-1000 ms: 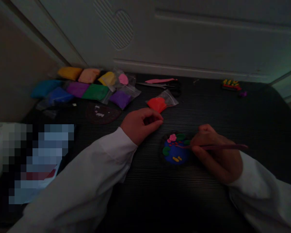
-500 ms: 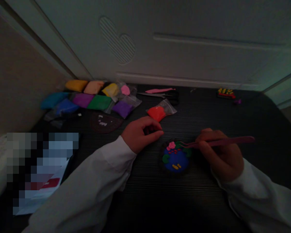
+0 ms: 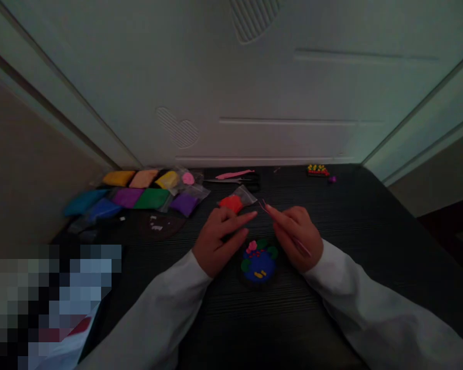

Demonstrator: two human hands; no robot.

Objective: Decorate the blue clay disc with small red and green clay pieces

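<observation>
A round clay pond piece lies on the black table, blue in the middle with a dark rim. It bears a pink flower, green leaf shapes, small red bits and yellow pieces. To its upper left is my left hand, index finger stretched out and thumb apart, with nothing visible in it. My right hand grips pink tweezers, whose parted tips rise near the left index fingertip. Whether anything tiny sits at the tips is too dark to tell. Just behind the left hand lies a bag of red clay.
Several bags of coloured clay, among them a green one, lie at the back left. Scissors and a pink tool lie by the wall. A small yellow-and-red clay piece sits back right; a blurred-out screen is front left.
My right hand has lifted the tweezers off the pond piece and turned their tips up towards my left hand. My left index finger has straightened. The camera view has tilted upward.
</observation>
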